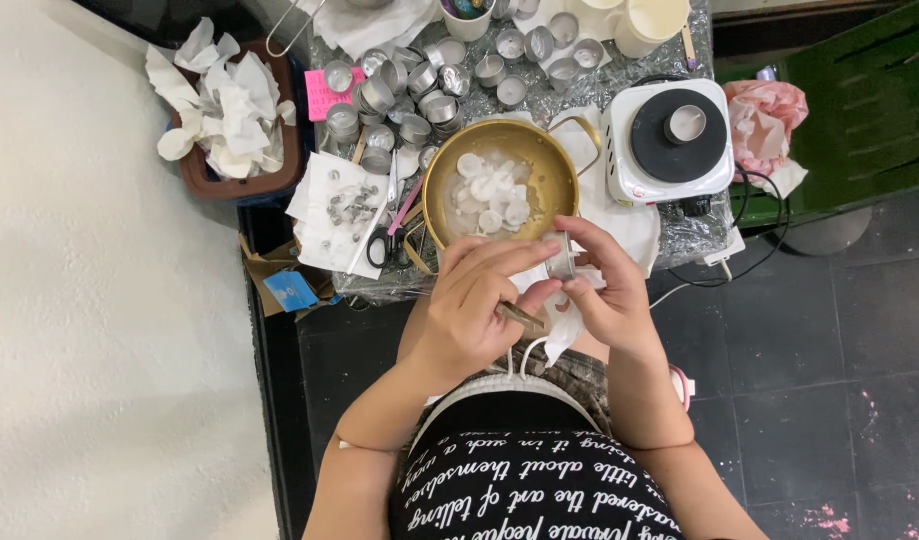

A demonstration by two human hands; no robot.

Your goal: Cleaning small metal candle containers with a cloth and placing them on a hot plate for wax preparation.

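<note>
My right hand (609, 285) grips a small round metal cup (560, 257) on its side, just below the rim of a brass-coloured pot (551, 165). My left hand (479, 295) is curled around a thin stick-like tool (520, 316), its fingertips touching the cup. The pot holds several white wax discs (491, 190). A white tissue (562, 330) hangs under my right hand.
Many empty small metal cups (419, 95) cover the foil-lined table behind the pot. A white electric hotplate (669, 140) carries one cup. Scissors (384, 243) and small metal bits lie on paper at left. A brown bin (234, 120) holds crumpled tissues.
</note>
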